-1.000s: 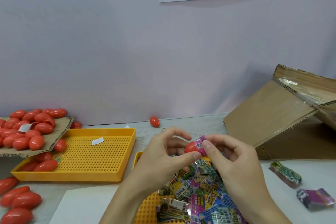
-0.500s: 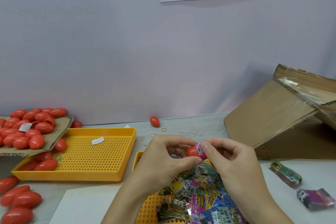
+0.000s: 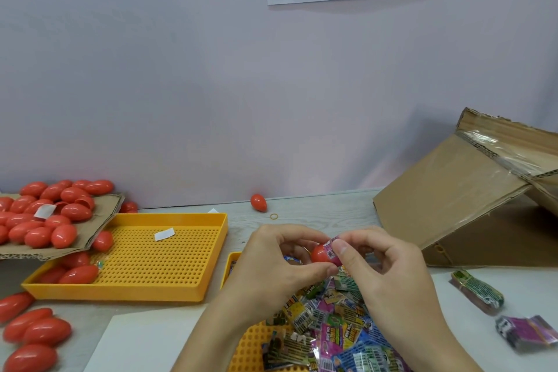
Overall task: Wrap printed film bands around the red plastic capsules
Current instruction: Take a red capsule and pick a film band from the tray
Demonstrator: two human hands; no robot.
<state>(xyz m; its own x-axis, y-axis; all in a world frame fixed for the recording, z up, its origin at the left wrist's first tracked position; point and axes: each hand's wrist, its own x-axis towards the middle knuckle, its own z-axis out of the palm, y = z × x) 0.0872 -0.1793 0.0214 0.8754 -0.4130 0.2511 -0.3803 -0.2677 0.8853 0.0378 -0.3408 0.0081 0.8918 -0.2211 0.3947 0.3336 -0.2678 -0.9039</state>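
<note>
Two hands are met at lower centre of the frame over one capsule (image 3: 319, 253), which is held clear of the table. It is pinched at its left end by the left hand (image 3: 271, 263) between thumb and curled fingers, seemingly so that the right end is left free for banding. A pink band (image 3: 331, 251) is pinched onto that right end by the right hand (image 3: 389, 272), thumb laid across the film; the band is judged partly on, not yet seated at the middle.

Loose bands (image 3: 332, 326) are heaped in a tray (image 3: 256, 341) directly below the hands, presumably for short reach. Bare capsules are piled on cardboard (image 3: 102, 220) at far left; more lie in a second yellow tray (image 3: 187, 290) and along the lower left edge. One stray capsule (image 3: 258, 202) is seen by the wall. Two bundled band stacks (image 3: 477, 290) are lying at lower right.

Hidden or unclear: the capsule's right half, covered by band and thumb; print on the band, too small to read; the near tray, cut off by the bottom edge; the box (image 3: 453, 205) interior at right, not visible
</note>
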